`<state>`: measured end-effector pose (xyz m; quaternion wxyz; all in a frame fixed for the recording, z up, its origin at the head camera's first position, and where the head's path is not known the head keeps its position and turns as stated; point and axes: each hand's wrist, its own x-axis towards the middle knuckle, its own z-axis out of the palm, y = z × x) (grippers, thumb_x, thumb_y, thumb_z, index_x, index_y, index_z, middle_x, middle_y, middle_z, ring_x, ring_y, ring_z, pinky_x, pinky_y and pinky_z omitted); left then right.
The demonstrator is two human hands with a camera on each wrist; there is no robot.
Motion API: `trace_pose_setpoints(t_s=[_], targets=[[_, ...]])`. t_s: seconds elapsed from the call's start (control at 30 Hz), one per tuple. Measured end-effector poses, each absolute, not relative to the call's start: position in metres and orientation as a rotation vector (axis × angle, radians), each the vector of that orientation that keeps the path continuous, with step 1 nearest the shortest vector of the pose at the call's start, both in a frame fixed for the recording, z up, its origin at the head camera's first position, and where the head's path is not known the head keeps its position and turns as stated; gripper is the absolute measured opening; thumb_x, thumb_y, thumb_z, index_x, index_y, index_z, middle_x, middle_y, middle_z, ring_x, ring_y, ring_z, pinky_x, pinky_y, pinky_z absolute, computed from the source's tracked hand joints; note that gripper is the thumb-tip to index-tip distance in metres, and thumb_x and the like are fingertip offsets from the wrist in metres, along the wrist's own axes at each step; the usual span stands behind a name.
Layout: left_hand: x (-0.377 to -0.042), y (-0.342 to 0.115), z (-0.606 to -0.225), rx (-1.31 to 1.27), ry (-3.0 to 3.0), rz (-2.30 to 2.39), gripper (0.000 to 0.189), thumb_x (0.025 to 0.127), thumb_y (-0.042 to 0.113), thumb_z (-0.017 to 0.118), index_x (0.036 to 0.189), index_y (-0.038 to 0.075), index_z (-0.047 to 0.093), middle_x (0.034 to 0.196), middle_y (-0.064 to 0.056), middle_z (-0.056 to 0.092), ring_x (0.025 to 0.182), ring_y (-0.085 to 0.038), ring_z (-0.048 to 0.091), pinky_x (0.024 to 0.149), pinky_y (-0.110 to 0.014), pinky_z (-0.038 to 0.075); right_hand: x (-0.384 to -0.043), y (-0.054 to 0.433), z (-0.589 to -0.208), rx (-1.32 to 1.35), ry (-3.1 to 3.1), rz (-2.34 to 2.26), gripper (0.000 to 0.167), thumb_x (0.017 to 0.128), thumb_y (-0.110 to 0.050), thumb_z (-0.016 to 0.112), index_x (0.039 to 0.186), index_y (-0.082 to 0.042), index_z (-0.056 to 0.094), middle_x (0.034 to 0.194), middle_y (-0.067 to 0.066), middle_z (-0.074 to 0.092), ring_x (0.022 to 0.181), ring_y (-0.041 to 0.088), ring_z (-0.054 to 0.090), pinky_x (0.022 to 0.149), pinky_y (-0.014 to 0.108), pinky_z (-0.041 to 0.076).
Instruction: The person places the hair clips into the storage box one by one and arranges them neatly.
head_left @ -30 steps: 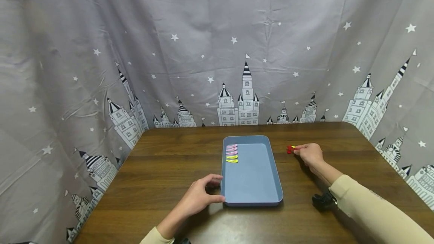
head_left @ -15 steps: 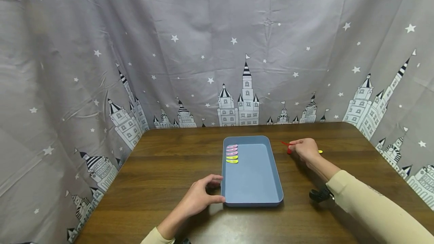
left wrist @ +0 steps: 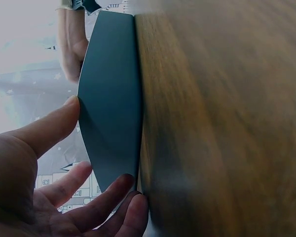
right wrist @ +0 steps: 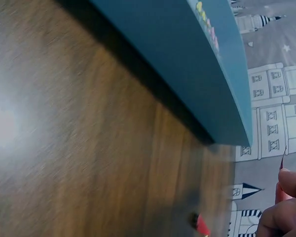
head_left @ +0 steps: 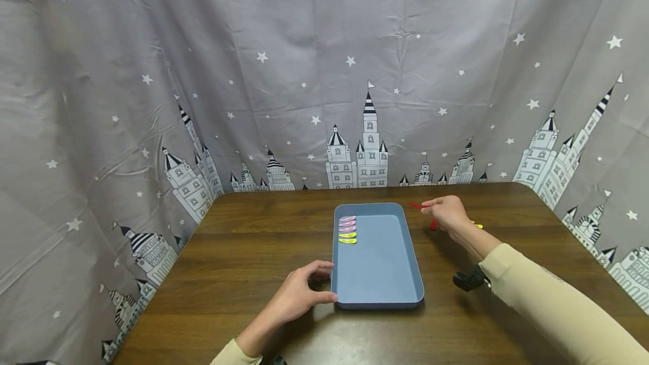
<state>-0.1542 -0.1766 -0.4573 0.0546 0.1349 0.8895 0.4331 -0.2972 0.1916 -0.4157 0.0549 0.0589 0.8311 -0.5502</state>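
Observation:
My right hand (head_left: 446,212) pinches a red snap hair clip (head_left: 416,205) between thumb and fingertips, raised just off the tray's far right corner. Beneath that hand another red clip (head_left: 433,224) lies on the table, and a yellow clip (head_left: 478,225) shows partly behind the wrist. My left hand (head_left: 301,293) touches the left wall of the blue-grey tray (head_left: 377,304) with spread thumb and fingers. In the left wrist view the thumb (left wrist: 59,121) meets the tray's rim. Inside the tray, three pink clips (head_left: 347,223) and two yellow clips (head_left: 347,238) form a column along the left side.
The tray stands on a brown wooden table (head_left: 243,246). Behind the table hangs a grey curtain (head_left: 284,100) printed with castles and stars. A black wrist strap device (head_left: 469,279) hangs under the right sleeve.
My right hand has lifted a red clip from the small pile and moved it left and away toward the tray. A yellow clip now lies farther right. The left hand stays put.

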Motion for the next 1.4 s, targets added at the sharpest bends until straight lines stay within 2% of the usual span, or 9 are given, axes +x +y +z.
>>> trace_pose_setpoints(t_s=[0.13, 0.4, 0.53, 0.7, 0.9, 1.0, 1.1, 1.3, 1.4], targets=[[-0.154, -0.177, -0.457, 0.410, 2.699, 1.321, 0.060, 0.079, 0.036, 0.086, 0.131, 0.016, 0.063, 0.119, -0.007, 0.071, 0.116, -0.028, 0.064, 0.097, -0.052, 0.046, -0.301, 0.183, -0.413, 0.151, 2.546, -1.657, 0.033, 0.093, -0.009, 0.067, 0.121, 0.007, 0.067, 0.079, -0.001, 0.064, 0.041, 0.005, 0.025, 0.042, 0.023, 0.026], [-0.153, -0.176, -0.455, 0.405, 2.693, 1.323, 0.061, 0.079, 0.036, 0.086, 0.131, 0.016, 0.063, 0.120, -0.009, 0.071, 0.117, -0.029, 0.063, 0.097, -0.053, 0.045, -0.305, 0.164, -0.411, 0.146, 2.543, -1.612, 0.032, 0.092, -0.011, 0.068, 0.121, 0.003, 0.069, 0.117, 0.020, 0.067, 0.041, 0.008, 0.026, 0.042, 0.024, 0.026], [-0.153, -0.176, -0.455, 0.406, 2.690, 1.325, 0.061, 0.079, 0.036, 0.086, 0.132, 0.016, 0.063, 0.121, -0.009, 0.071, 0.118, -0.030, 0.063, 0.097, -0.053, 0.045, -0.309, 0.156, -0.411, 0.151, 2.518, -1.631, 0.030, 0.092, -0.010, 0.069, 0.120, 0.002, 0.070, 0.104, 0.016, 0.070, 0.042, 0.009, 0.027, 0.042, 0.025, 0.027], [-0.154, -0.176, -0.455, 0.410, 2.694, 1.324, 0.061, 0.079, 0.036, 0.086, 0.132, 0.016, 0.063, 0.121, -0.009, 0.071, 0.118, -0.029, 0.063, 0.097, -0.052, 0.045, -0.312, 0.145, -0.410, 0.146, 2.517, -1.642, 0.029, 0.090, -0.009, 0.070, 0.117, 0.001, 0.072, 0.094, 0.002, 0.064, 0.061, 0.011, 0.038, 0.051, 0.027, 0.035], [-0.153, -0.177, -0.456, 0.417, 2.694, 1.323, 0.061, 0.079, 0.035, 0.086, 0.132, 0.015, 0.063, 0.121, -0.009, 0.071, 0.118, -0.030, 0.063, 0.097, -0.052, 0.046, -0.316, 0.131, -0.410, 0.132, 2.460, -1.701, 0.028, 0.089, -0.004, 0.070, 0.116, 0.003, 0.072, 0.072, -0.006, 0.059, 0.045, 0.009, 0.026, 0.045, 0.027, 0.028], [-0.153, -0.177, -0.455, 0.417, 2.693, 1.325, 0.061, 0.079, 0.035, 0.086, 0.132, 0.015, 0.063, 0.121, -0.009, 0.071, 0.118, -0.030, 0.063, 0.097, -0.052, 0.046, -0.317, 0.123, -0.411, 0.118, 2.469, -1.691, 0.026, 0.089, -0.004, 0.070, 0.115, 0.003, 0.072, 0.077, 0.000, 0.065, 0.048, 0.006, 0.031, 0.046, 0.024, 0.031], [-0.153, -0.176, -0.455, 0.420, 2.700, 1.319, 0.061, 0.079, 0.035, 0.086, 0.132, 0.015, 0.063, 0.121, -0.009, 0.071, 0.117, -0.030, 0.064, 0.096, -0.052, 0.046, -0.318, 0.116, -0.412, 0.120, 2.500, -1.658, 0.026, 0.089, -0.006, 0.071, 0.114, 0.001, 0.073, 0.097, 0.011, 0.072, 0.050, 0.007, 0.033, 0.047, 0.024, 0.033], [-0.153, -0.176, -0.455, 0.415, 2.700, 1.314, 0.061, 0.079, 0.036, 0.086, 0.132, 0.016, 0.063, 0.121, -0.008, 0.071, 0.118, -0.029, 0.063, 0.097, -0.053, 0.046, -0.318, 0.101, -0.417, 0.137, 2.517, -1.629, 0.024, 0.090, -0.007, 0.070, 0.113, -0.002, 0.074, 0.098, 0.012, 0.071, 0.043, 0.009, 0.028, 0.043, 0.024, 0.026], [-0.153, -0.176, -0.455, 0.413, 2.697, 1.318, 0.061, 0.079, 0.036, 0.086, 0.132, 0.016, 0.063, 0.121, -0.008, 0.071, 0.118, -0.030, 0.063, 0.097, -0.053, 0.045, -0.317, 0.094, -0.418, 0.130, 2.521, -1.618, 0.023, 0.091, -0.006, 0.068, 0.113, -0.001, 0.074, 0.108, 0.016, 0.073, 0.041, 0.008, 0.026, 0.042, 0.023, 0.026]])
